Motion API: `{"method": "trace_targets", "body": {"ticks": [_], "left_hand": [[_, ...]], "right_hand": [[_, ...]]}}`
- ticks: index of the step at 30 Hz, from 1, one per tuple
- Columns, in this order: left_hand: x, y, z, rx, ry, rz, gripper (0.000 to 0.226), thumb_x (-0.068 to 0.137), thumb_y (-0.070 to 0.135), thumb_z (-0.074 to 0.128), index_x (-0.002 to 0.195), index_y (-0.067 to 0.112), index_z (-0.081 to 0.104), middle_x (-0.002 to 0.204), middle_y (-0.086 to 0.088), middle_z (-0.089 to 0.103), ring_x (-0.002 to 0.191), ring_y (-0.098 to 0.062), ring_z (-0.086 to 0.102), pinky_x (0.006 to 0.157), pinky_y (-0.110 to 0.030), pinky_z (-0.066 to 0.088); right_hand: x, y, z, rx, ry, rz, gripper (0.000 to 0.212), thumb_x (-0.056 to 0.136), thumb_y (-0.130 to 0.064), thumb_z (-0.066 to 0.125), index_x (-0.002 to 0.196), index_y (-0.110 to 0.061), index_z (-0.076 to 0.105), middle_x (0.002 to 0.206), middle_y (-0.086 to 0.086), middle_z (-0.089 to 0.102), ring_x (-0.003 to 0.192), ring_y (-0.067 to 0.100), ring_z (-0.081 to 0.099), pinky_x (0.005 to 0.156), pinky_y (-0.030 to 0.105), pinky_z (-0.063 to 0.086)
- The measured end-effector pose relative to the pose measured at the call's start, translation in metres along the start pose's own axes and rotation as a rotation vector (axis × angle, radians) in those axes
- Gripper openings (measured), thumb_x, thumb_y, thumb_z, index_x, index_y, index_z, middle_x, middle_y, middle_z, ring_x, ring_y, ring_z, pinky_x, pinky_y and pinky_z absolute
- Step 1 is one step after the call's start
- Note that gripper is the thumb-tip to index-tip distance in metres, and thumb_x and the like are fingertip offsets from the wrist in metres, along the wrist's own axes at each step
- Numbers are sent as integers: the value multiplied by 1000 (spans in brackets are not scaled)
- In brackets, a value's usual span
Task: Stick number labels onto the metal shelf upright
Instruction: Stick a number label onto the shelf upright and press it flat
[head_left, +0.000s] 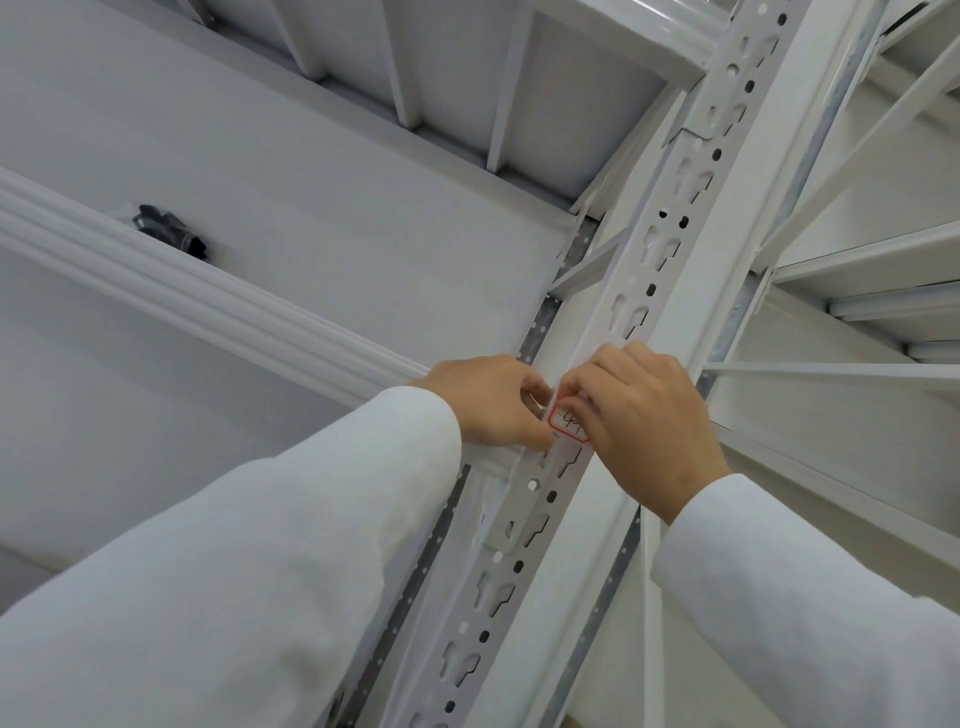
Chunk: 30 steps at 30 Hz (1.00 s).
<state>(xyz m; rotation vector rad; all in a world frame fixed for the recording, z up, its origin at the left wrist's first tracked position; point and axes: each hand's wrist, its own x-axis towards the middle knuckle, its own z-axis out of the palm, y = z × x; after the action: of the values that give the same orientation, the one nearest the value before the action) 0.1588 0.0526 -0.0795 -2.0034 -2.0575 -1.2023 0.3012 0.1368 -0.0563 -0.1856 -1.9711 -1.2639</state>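
On the upright (644, 270), label (567, 422) "4…"

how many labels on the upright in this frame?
1. A red-bordered label sits on the slotted upright between the left hand and right hand, partly covered by the right hand's fingers. Others may be hidden under the hands.

red-bordered label (567, 422), handwritten "4", rest hidden
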Motion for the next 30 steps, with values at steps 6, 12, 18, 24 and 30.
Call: {"method": "trace_targets", "body": {"ticks": [6, 12, 18, 24, 30], "left_hand": [[0, 1, 0, 12, 10, 9, 44, 76, 35, 61, 120, 35, 57, 108, 18, 64, 99, -7, 58, 85, -25, 42], [1, 0, 1, 11, 17, 6, 45, 75, 36, 61, 120, 36, 57, 107, 19, 64, 99, -6, 58, 81, -23, 40], [2, -3, 2, -6, 12, 2, 47, 76, 39, 62, 122, 37, 56, 107, 21, 64, 101, -4, 58, 85, -22, 39], [2, -2, 2, 3, 16, 4, 46, 76, 39, 62, 121, 37, 57, 107, 21, 64, 101, -5, 58, 82, -23, 38], [3, -3, 2, -2, 5, 6, 46, 76, 40, 62, 122, 37, 56, 109, 22, 64, 103, -5, 57, 84, -24, 38]], "right_hand": [[0, -1, 6, -242, -42, -61, 5, 79, -10, 63, 76, -11, 59, 70, 6, 52, 67, 27, 48, 71, 35, 29], [-4, -2, 8, -160, -36, -28, 6, 84, -12, 54, 79, -13, 57, 72, 4, 50, 68, 26, 46, 74, 34, 29], [-17, 5, 1, 119, -12, 116, 21, 87, -31, 46, 94, -18, 62, 79, -1, 55, 72, 20, 47, 72, 27, 27], [-17, 3, 1, 169, 21, 160, 20, 84, -33, 52, 89, -20, 66, 77, -4, 56, 70, 19, 47, 69, 28, 31], [-26, 6, -3, 390, 123, 372, 16, 80, -25, 66, 73, -22, 52, 72, -10, 47, 67, 13, 45, 67, 12, 36]]}}
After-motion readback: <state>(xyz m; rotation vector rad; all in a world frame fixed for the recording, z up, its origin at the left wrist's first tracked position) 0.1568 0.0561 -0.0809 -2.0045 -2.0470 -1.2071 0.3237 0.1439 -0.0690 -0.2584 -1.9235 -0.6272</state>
